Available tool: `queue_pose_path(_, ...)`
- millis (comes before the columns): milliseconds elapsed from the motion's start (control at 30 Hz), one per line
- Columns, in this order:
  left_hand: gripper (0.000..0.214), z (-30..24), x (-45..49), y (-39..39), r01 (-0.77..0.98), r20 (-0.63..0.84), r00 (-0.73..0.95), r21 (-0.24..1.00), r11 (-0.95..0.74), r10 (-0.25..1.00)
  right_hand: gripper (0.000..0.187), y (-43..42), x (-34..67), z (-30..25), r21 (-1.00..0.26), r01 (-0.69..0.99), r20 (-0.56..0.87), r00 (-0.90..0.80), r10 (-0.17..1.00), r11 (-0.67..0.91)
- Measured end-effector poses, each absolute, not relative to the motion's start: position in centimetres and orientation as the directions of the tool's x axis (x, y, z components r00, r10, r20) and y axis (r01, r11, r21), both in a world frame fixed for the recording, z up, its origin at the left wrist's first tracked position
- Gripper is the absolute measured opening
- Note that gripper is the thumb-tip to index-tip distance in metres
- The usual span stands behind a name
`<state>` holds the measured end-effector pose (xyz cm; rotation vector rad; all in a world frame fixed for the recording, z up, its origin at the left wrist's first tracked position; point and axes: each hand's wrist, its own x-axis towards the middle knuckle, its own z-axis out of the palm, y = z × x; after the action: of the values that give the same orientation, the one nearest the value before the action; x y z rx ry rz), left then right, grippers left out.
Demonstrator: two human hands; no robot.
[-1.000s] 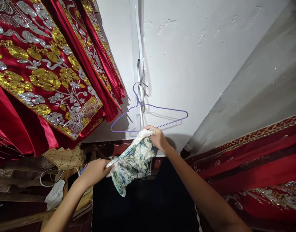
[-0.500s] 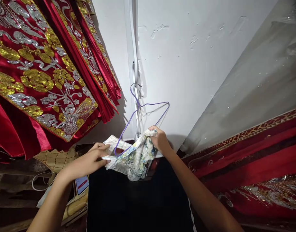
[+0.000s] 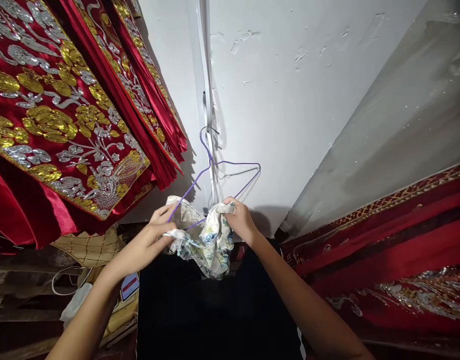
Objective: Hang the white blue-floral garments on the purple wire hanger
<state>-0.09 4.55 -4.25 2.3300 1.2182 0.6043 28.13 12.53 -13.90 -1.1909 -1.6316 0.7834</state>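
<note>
A purple hanger (image 3: 230, 163) hangs against the white wall, its hook up at the narrow strip. Its left lower corner reaches into the opening of a white garment with a blue, green and yellow floral print (image 3: 211, 252). My left hand (image 3: 158, 230) grips the garment's left edge, fingers closed, close to that hanger corner. My right hand (image 3: 239, 220) pinches a bunched edge of the same garment on its right side. The hanger's right corner stands outside the cloth, above my right hand. Bunched folds of the garment droop between both hands.
Red satin cloth with gold and silver embroidery (image 3: 83, 115) hangs at the left. Plastic-covered red cloth (image 3: 383, 235) stands at the right. Below my left arm are a lit phone (image 3: 129, 286) and a white cable (image 3: 59, 282). A pale strip (image 3: 204, 65) runs down the wall.
My left hand has moved up and slightly right, bringing the garment's left edge up around the hanger's left corner. My right hand has shifted slightly left, and the garment's opening is drawn narrower.
</note>
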Motion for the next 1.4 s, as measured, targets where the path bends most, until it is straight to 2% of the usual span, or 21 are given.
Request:
queue_pose_path(167, 0.032, -4.4, -2.9, 5.4, 0.652, 0.352, 0.316, 0.594, -0.471, 0.881, 0.006, 12.6, 30.0, -13.1, -0.844, 0.420, 0.326, -0.094, 0.941, 0.334)
queue_pose_path(233, 0.033, -3.7, -2.7, 5.4, 0.667, 0.400, 0.263, 0.582, -0.466, 0.878, 0.003, 12.5, 29.7, -12.6, -0.848, 0.401, 0.331, -0.111, 0.937, 0.347)
queue_pose_path(400, 0.022, -2.1, 0.9, 7.1, 0.719, 0.426, 0.306, 0.483, -0.500, 0.851, 0.004, 11.2, 26.5, -12.5, -0.897, 0.299, 0.300, -0.129, 0.945, 0.325)
queue_pose_path(500, 0.016, -2.6, 2.2, 9.5, 0.725, 0.503, 0.258, 0.463, -0.509, 0.825, 0.009, 10.4, 25.7, -12.9, -0.916, 0.242, 0.299, -0.120, 0.947, 0.320)
queue_pose_path(600, 0.027, -4.2, 2.3, 11.7, 0.702, 0.465, 0.276, 0.500, -0.507, 0.841, 0.013, 10.1, 26.4, -12.9, -0.918, 0.232, 0.295, -0.138, 0.945, 0.321)
queue_pose_path(733, 0.030, -6.5, 2.4, 12.6, 0.671, 0.383, 0.339, 0.541, -0.507, 0.859, 0.008, 10.1, 27.9, -12.0, -0.898, 0.289, 0.303, -0.137, 0.943, 0.331)
queue_pose_path(833, 0.034, -6.9, 2.2, 12.2, 0.674, 0.428, 0.302, 0.536, -0.509, 0.852, 0.023, 9.9, 29.2, -11.1, -0.869, 0.336, 0.355, -0.090, 0.931, 0.364)
queue_pose_path(967, 0.034, -5.7, 1.2, 11.7, 0.695, 0.427, 0.301, 0.513, -0.503, 0.852, 0.071, 9.8, 32.5, -9.5, -0.856, 0.350, 0.470, 0.216, 0.856, 0.381)
queue_pose_path(1033, 0.032, -5.0, 0.9, 11.4, 0.705, 0.406, 0.300, 0.515, -0.488, 0.863, 0.090, 10.2, 34.5, -8.3, -0.893, 0.304, 0.418, 0.291, 0.861, 0.331)
queue_pose_path(1067, 0.032, -4.7, 0.8, 11.3, 0.708, 0.398, 0.301, 0.515, -0.483, 0.866, 0.094, 10.6, 35.5, -7.7, -0.911, 0.294, 0.373, 0.286, 0.883, 0.290)
queue_pose_path(1100, 0.031, -4.6, 0.8, 11.2, 0.710, 0.398, 0.301, 0.513, -0.482, 0.867, 0.094, 11.0, 36.3, -7.0, -0.920, 0.306, 0.328, 0.259, 0.909, 0.245)
queue_pose_path(1200, 0.028, -4.5, 1.0, 11.0, 0.717, 0.425, 0.276, 0.507, -0.479, 0.862, 0.077, 12.3, 37.8, -5.4, -0.889, 0.431, 0.253, 0.181, 0.951, 0.155)
queue_pose_path(1300, 0.026, -4.9, 1.2, 11.0, 0.715, 0.450, 0.235, 0.520, -0.467, 0.862, 0.072, 13.0, 38.0, -5.1, -0.841, 0.519, 0.308, 0.228, 0.924, 0.152)
queue_pose_path(1400, 0.024, -5.1, 1.5, 11.0, 0.713, 0.446, 0.229, 0.527, -0.461, 0.865, 0.079, 13.4, 37.8, -5.9, -0.850, 0.492, 0.381, 0.332, 0.863, 0.186)
